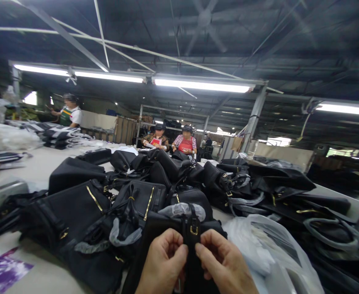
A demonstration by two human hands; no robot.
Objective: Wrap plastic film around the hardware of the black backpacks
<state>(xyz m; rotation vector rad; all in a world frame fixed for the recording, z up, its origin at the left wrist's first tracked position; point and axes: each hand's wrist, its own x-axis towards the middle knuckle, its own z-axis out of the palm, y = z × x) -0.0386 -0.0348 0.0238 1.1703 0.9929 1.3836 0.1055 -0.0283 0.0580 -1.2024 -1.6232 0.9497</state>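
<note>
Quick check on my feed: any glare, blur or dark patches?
Head view, overhead: tube lights glare white, the fan is blurred, the roof dark. Head view, below: the gold buckle above the left hand and right hand is distinct; black bags lose surface detail.

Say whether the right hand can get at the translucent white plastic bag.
Likely yes: the right hand is beside the translucent white plastic bag, nothing visibly between, though its fingers are on the flat black strap.

Bag-making workshop, black handbags [72, 175] heaped on a pale surface [35, 173], aproned workers [185, 145], tube lights [200, 85], metal roof beams [65, 34]
</note>
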